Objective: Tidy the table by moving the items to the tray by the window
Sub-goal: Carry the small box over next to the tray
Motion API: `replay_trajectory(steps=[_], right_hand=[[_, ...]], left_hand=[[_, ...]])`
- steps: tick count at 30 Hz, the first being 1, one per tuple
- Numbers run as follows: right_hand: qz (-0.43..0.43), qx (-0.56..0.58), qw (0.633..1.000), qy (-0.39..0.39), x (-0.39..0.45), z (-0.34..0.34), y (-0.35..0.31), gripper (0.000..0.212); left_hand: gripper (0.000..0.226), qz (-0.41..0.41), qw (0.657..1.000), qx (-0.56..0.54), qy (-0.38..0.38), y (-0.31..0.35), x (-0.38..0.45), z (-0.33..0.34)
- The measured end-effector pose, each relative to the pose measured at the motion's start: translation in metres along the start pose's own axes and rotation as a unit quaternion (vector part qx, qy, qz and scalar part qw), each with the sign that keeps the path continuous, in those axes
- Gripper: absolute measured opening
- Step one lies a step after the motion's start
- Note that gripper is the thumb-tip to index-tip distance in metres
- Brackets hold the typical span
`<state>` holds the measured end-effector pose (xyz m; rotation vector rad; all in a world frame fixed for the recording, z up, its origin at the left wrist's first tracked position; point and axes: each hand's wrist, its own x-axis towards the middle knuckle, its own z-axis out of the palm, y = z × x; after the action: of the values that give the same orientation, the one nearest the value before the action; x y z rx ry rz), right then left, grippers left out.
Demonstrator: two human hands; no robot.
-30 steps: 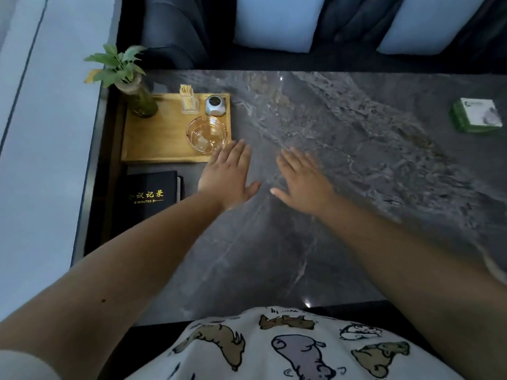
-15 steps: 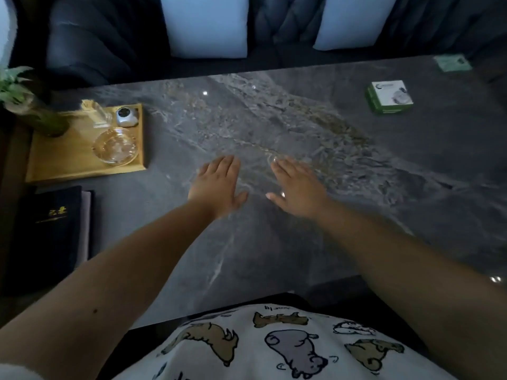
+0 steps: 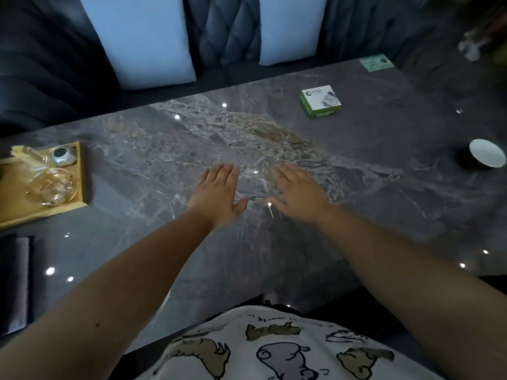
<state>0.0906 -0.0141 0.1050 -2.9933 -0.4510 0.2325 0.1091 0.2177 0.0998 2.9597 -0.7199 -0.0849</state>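
Note:
My left hand [image 3: 218,194] and my right hand [image 3: 297,193] lie flat and open, palms down, side by side over the middle of the grey marble table [image 3: 370,215]; neither holds anything. The wooden tray [image 3: 41,212] sits at the left edge with a glass ashtray [image 3: 52,189] and a small silver gadget [image 3: 63,156] on it. A green and white box [image 3: 320,101] lies far right of my hands. Near the table's far right corner lies a flat green card [image 3: 376,62]. A dark cup with a white inside [image 3: 484,157] stands at the right edge.
A black notebook [image 3: 15,281] lies at the near left edge below the tray. A dark tufted sofa [image 3: 227,31] with two pale cushions [image 3: 142,39] runs along the far side of the table.
The view has swung to the right: the tray and notebook slid toward the left edge, the plant left the view, and the cup came into view. My hands stay flat and open.

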Motion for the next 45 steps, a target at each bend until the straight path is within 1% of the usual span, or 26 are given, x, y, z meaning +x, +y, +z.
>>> replay_trajectory(steps=[6,12,15,18,22,26,30,34,39,42,45], right_hand=[[0.061,0.018,0.997,0.033,-0.024,-0.004,0.022,0.074],[0.114,0.021,0.992,0.044,-0.041,-0.013,0.072,0.073],[0.128,0.013,0.991,0.049,-0.042,-0.016,0.107,0.073],[0.119,0.012,0.992,0.046,-0.034,-0.017,0.151,0.072],[0.089,0.015,0.996,0.025,-0.009,-0.017,0.221,0.071],[0.063,0.018,0.998,-0.013,0.029,-0.015,0.294,0.071],[0.035,0.016,0.999,-0.039,0.083,-0.014,0.345,0.071],[0.002,0.018,0.999,-0.037,0.148,-0.014,0.367,0.071],[-0.036,0.032,0.998,-0.026,0.221,-0.008,0.368,0.071],[-0.070,0.028,0.997,-0.029,0.248,0.002,0.373,0.072],[-0.085,-0.012,0.995,-0.044,0.258,0.010,0.384,0.067]], left_hand=[[0.084,0.059,0.998,-0.002,-0.006,0.025,0.025,0.004],[0.086,0.099,0.995,0.004,-0.012,0.066,0.062,0.004],[0.081,0.101,0.995,-0.001,-0.003,0.087,0.092,0.007],[0.079,0.088,0.996,-0.011,0.008,0.110,0.128,0.015],[0.079,0.050,0.999,-0.017,0.001,0.141,0.184,0.033],[0.080,-0.015,0.999,-0.035,-0.017,0.165,0.238,0.055],[0.078,-0.093,0.994,-0.051,-0.035,0.170,0.276,0.070],[0.079,-0.143,0.987,-0.044,-0.054,0.161,0.304,0.094],[0.074,-0.211,0.976,-0.046,-0.033,0.152,0.336,0.124],[0.071,-0.259,0.964,-0.051,-0.015,0.154,0.342,0.140],[0.071,-0.273,0.961,-0.035,-0.004,0.156,0.342,0.150]])
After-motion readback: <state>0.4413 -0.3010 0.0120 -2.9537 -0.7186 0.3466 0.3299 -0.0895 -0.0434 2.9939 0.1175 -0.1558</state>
